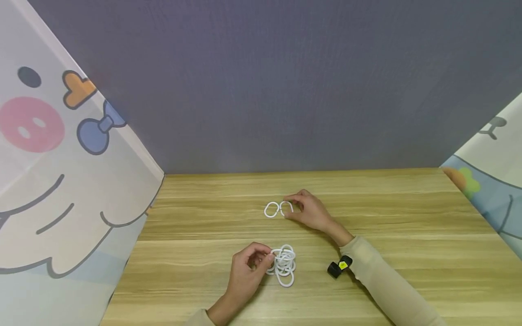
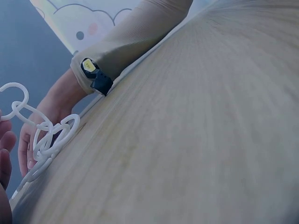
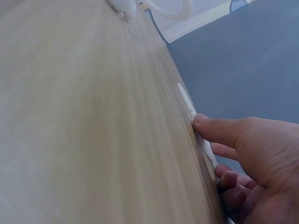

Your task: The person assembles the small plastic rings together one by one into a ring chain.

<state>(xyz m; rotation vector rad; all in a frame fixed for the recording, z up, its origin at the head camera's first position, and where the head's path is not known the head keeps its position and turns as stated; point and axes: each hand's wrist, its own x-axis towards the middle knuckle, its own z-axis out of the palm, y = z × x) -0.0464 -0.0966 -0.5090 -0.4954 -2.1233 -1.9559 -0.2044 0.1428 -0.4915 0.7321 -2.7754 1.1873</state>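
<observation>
A heap of white oval plastic links (image 1: 284, 265) lies near the front middle of the table. My left hand (image 1: 244, 274) pinches one of them at the heap's left edge between thumb and fingers. In the left wrist view, a raised white link (image 2: 15, 88) hangs together with others beside the fingertips. Farther back, my right hand (image 1: 311, 212) has its thumb and index finger around a single white link (image 1: 287, 202), which lies flat in the right wrist view. Just left of that stands out another flat white link (image 1: 265, 211), close beside it.
The wooden table (image 1: 195, 258) meets a grey-blue panel (image 1: 261, 90) at the back. Cartoon-printed sheets (image 1: 102, 181) stand along the left and right sides. A black strap with a yellow tag (image 1: 341, 265) sits at the right sleeve cuff.
</observation>
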